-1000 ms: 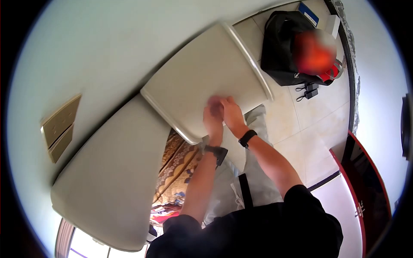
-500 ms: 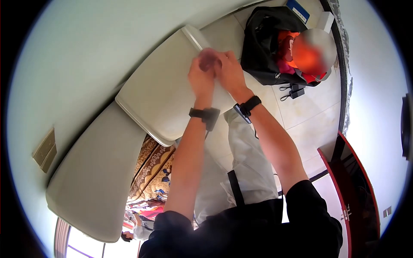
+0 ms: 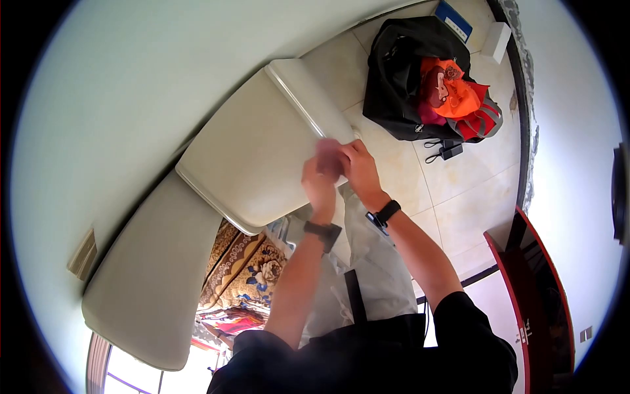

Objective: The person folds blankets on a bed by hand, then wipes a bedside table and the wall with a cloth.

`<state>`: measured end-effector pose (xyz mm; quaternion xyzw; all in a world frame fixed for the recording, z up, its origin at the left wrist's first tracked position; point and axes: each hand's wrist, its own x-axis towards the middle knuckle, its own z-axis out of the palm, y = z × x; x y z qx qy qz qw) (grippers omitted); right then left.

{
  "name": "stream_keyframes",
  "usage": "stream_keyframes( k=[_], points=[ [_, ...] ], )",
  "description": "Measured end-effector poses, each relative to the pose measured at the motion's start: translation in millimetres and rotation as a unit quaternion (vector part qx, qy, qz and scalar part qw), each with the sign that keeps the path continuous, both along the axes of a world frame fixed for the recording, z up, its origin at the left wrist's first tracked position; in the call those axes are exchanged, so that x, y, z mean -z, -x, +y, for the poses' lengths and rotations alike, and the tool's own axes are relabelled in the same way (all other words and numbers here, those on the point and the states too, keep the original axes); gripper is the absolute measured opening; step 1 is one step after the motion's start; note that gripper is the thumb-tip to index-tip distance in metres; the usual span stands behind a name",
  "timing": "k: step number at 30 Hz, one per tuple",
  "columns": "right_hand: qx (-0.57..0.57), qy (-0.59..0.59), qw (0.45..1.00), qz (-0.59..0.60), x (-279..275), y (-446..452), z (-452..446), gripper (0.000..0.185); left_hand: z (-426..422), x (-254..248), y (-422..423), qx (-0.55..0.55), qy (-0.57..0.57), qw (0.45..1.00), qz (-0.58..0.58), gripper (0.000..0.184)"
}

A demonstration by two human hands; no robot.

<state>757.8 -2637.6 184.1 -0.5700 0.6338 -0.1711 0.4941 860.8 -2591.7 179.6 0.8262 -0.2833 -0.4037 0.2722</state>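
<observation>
Between my two hands is a small, blurred, dusky-pink bundle (image 3: pixel 329 156); its kind cannot be made out. The fingers of my left hand (image 3: pixel 317 180) are closed on its left side. From the right, my right hand (image 3: pixel 361 169) grips the same bundle with bent fingers. Both hands are over the near edge of a cream-coloured smooth furniture top (image 3: pixel 243 138), close to its raised strip. Whether the bundle touches this surface I cannot tell. Each wrist wears a black strap with a small device.
An open black bag (image 3: pixel 394 85) holding an orange printed bag (image 3: pixel 457 92) lies on the tiled floor (image 3: pixel 453 203). Black adapters (image 3: pixel 449 150) lie beside it. A second cream panel (image 3: pixel 157 269) and a patterned blanket (image 3: pixel 239 269) are at the left. A dark red cabinet (image 3: pixel 531 295) stands right.
Both hands and the pink bundle have come down in the view, nearer my body. The view has shifted slightly, and the blur over the orange bag is gone.
</observation>
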Motion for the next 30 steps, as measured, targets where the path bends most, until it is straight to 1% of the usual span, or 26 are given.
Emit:
stream_keyframes(
  k=[1,2,5,7,8,11,12,14,15,16,17,18,19,20,21,22,23,24,25,26,27,28,29,30],
  points=[
    [0.003,0.012,1.0,0.0,5,-7,-9,0.02,-6,6,-6,0.0,0.021,1.0,0.0,0.026],
    [0.006,0.024,1.0,0.0,8,-14,-18,0.02,-15,14,-11,0.02,0.052,0.996,-0.067,0.026],
    [0.004,0.03,0.999,-0.021,20,-40,-53,0.017,-62,13,-35,0.036,0.014,0.994,-0.107,0.022],
    [-0.006,0.039,0.999,-0.011,25,-50,-76,0.016,-84,11,-44,0.024,0.011,0.995,-0.094,0.022],
    [-0.013,0.046,0.999,-0.006,24,-55,-83,0.015,-91,9,-48,0.017,0.012,0.996,-0.088,0.023],
    [-0.047,0.046,0.997,0.027,21,-53,-82,0.013,-78,21,-42,0.008,0.079,0.987,-0.141,0.021],
    [-0.051,0.043,0.997,0.037,19,-49,-78,0.012,-73,13,-39,0.016,0.061,0.992,-0.107,0.024],
    [-0.058,0.038,0.996,0.06,11,-40,-57,0.011,-46,21,-29,0.013,0.013,0.995,-0.098,0.022],
    [-0.045,0.01,0.998,0.051,1,-33,-47,0.01,-35,19,-21,0.015,-0.01,0.996,-0.092,0.022],
    [-0.03,-0.019,0.998,0.042,-10,-25,-36,0.01,-28,-5,-14,0.025,-0.042,0.998,-0.037,0.02],
    [-0.086,-0.045,0.99,0.1,-3,-14,-18,0.011,-23,-30,-7,0.035,-0.077,0.996,0.015,0.019],
    [-0.14,-0.064,0.975,0.159,7,-2,-3,0.011,-5,-34,-3,0.069,-0.103,0.992,0.025,0.02],
    [-0.171,-0.057,0.976,0.123,-2,13,8,0.011,22,-23,1,0.124,-0.126,0.984,0.024,0.021],
    [-0.197,-0.095,0.972,0.081,5,31,25,0.011,46,-12,5,0.182,-0.142,0.973,0.02,0.022],
    [-0.262,-0.111,0.952,0.112,-15,45,29,0.011,72,-1,8,0.204,-0.145,0.967,0.047,0.023],
    [-0.241,-0.167,0.954,0.066,-61,52,26,0.015,96,4,14,0.121,-0.139,0.968,0.171,0.025],
    [-0.228,-0.117,0.966,0.018,-82,64,36,0.017,104,-5,17,0.081,-0.117,0.96,0.239,0.026],
    [-0.227,-0.05,0.973,0.017,-97,74,47,0.021,111,-16,20,0.039,-0.098,0.946,0.306,0.028],
    [-0.204,-0.052,0.978,0.012,-126,79,55,0.023,110,-51,23,0.041,-0.08,0.949,0.303,0.028],
    [-0.18,-0.084,0.979,-0.035,-176,80,54,0.026,108,-87,27,0.042,-0.062,0.951,0.3,0.029],
    [-0.175,-0.11,0.976,-0.07,-209,83,60,0.038,105,-123,29,0.047,-0.053,0.958,0.28,0.028],
    [-0.166,-0.091,0.98,-0.067,-221,92,76,0.049,104,-151,30,0.052,-0.045,0.963,0.259,0.028],
    [-0.157,-0.077,0.982,-0.066,-231,98,97,0.061,110,-175,30,0.035,-0.026,0.949,0.312,0.028],
    [-0.154,-0.045,0.983,-0.089,-244,99,117,0.066,118,-196,31,0.017,-0.009,0.93,0.366,0.028]
  ],
)
